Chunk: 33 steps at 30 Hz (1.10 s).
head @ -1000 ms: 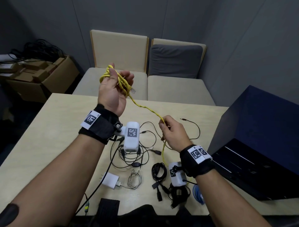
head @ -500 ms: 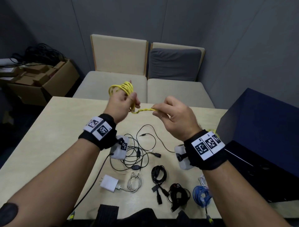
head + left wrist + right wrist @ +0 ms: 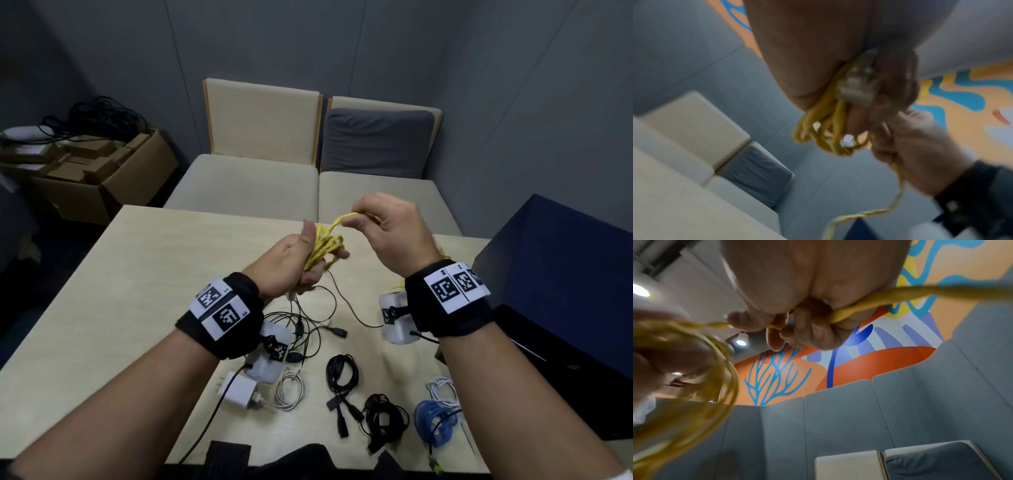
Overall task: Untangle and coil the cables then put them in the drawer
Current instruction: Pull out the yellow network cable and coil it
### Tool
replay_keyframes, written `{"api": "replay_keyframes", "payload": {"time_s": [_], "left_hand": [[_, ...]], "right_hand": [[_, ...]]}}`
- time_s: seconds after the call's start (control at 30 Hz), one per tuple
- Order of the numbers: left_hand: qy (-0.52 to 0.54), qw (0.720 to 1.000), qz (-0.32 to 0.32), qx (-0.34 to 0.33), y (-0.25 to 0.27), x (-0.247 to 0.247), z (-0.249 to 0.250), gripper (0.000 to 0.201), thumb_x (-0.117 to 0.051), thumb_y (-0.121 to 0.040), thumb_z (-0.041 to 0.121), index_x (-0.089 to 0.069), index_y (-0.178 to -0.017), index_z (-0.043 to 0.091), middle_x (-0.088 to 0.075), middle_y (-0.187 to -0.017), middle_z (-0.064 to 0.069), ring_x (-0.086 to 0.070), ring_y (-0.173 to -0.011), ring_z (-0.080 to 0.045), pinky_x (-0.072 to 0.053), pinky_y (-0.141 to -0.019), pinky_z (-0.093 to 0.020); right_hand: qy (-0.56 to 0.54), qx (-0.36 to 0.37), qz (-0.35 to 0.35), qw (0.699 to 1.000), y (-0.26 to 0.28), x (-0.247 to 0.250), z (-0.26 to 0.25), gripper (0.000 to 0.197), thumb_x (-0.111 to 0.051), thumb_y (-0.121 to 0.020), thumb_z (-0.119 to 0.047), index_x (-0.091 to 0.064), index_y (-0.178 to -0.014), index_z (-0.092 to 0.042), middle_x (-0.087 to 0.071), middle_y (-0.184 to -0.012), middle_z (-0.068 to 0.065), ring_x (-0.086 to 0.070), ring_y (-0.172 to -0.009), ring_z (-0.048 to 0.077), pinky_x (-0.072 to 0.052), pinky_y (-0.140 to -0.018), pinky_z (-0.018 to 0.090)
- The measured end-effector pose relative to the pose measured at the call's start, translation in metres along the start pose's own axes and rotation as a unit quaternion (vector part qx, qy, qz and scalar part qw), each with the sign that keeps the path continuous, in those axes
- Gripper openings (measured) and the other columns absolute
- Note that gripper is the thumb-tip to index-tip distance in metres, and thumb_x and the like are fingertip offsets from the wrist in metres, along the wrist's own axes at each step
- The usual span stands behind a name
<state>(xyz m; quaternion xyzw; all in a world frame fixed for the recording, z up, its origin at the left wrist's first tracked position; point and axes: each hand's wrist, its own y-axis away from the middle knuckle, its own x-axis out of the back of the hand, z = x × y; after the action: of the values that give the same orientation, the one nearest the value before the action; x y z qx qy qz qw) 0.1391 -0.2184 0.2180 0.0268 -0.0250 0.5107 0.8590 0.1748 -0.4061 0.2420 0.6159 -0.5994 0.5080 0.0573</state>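
Note:
My left hand (image 3: 308,263) grips a bundle of loops of the yellow cable (image 3: 323,246) above the middle of the table. The left wrist view shows the loops (image 3: 824,129) and a clear plug (image 3: 857,81) squeezed in the palm. My right hand (image 3: 380,226), a little higher and to the right, pinches a strand of the same cable (image 3: 849,311) that runs across to the bundle. Its loose tail hangs down behind the right wrist. The dark blue drawer unit (image 3: 565,308) stands at the table's right, its drawer open.
On the table (image 3: 120,291) lie a loose thin black cable tangle (image 3: 308,325), a white charger (image 3: 239,390) with white cable, coiled black cables (image 3: 342,370), a blue coil (image 3: 435,421) and a white coil (image 3: 443,389). Two seats stand beyond; cardboard boxes (image 3: 96,171) at far left.
The left hand dropped from high up to just above the table with the coil. The right hand rose from table level, passed close to it, and now pulls a strand up and right.

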Motion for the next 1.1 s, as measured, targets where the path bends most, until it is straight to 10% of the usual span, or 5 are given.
{"api": "replay_keyframes", "payload": {"time_s": [0.23,0.43,0.57,0.8,1.1], "left_hand": [[0.230,0.971,-0.063,-0.020,0.004,-0.005,0.003,0.042,-0.036,-0.095,0.035,-0.060,-0.100,0.001,-0.031,-0.042,0.007,-0.024,-0.031,-0.005,-0.020,-0.040,-0.020],[0.384,0.914,-0.091,-0.093,0.004,0.002,0.012,0.043,-0.068,-0.082,0.033,-0.062,-0.112,0.002,-0.042,-0.047,0.010,-0.038,-0.037,-0.001,-0.043,-0.049,-0.020],[0.416,0.899,-0.070,-0.114,-0.004,0.002,0.021,0.061,-0.069,-0.079,0.024,-0.045,-0.130,-0.001,-0.043,-0.056,0.009,-0.041,-0.046,-0.003,-0.046,-0.058,-0.021],[0.457,0.876,-0.016,-0.151,-0.014,0.029,0.033,0.068,-0.078,-0.073,0.020,-0.043,-0.129,0.007,-0.051,-0.068,0.006,-0.051,-0.058,-0.005,-0.049,-0.068,-0.021],[0.402,0.881,0.196,-0.157,-0.026,0.035,0.025,0.027,-0.041,-0.097,0.001,-0.038,-0.124,0.006,-0.069,-0.082,-0.003,-0.058,-0.057,-0.009,-0.053,-0.068,-0.026]], "right_hand": [[-0.046,-0.083,-0.063,0.993,0.006,-0.006,0.013,0.042,-0.058,-0.086,-0.053,-0.063,-0.076,-0.012,-0.046,-0.055,-0.005,-0.042,-0.055,0.013,-0.037,-0.054,0.031],[-0.045,-0.126,-0.070,0.989,0.020,-0.010,0.023,0.043,-0.049,-0.090,-0.052,-0.058,-0.072,-0.014,-0.052,-0.058,0.001,-0.048,-0.059,0.017,-0.035,-0.056,0.028],[-0.084,-0.143,-0.035,0.985,0.025,-0.016,0.022,0.042,-0.050,-0.094,-0.047,-0.056,-0.071,-0.012,-0.042,-0.055,-0.007,-0.038,-0.054,0.008,-0.031,-0.053,0.025],[-0.150,-0.200,-0.050,0.967,0.051,-0.032,0.023,0.028,-0.057,-0.093,-0.026,-0.048,-0.070,-0.014,-0.040,-0.058,0.002,-0.044,-0.056,0.031,-0.044,-0.055,0.041],[-0.246,-0.242,-0.104,0.933,0.079,-0.064,-0.002,0.018,-0.051,-0.096,-0.009,-0.050,-0.084,-0.024,-0.048,-0.066,-0.004,-0.054,-0.051,0.016,-0.051,-0.055,0.036]]}}
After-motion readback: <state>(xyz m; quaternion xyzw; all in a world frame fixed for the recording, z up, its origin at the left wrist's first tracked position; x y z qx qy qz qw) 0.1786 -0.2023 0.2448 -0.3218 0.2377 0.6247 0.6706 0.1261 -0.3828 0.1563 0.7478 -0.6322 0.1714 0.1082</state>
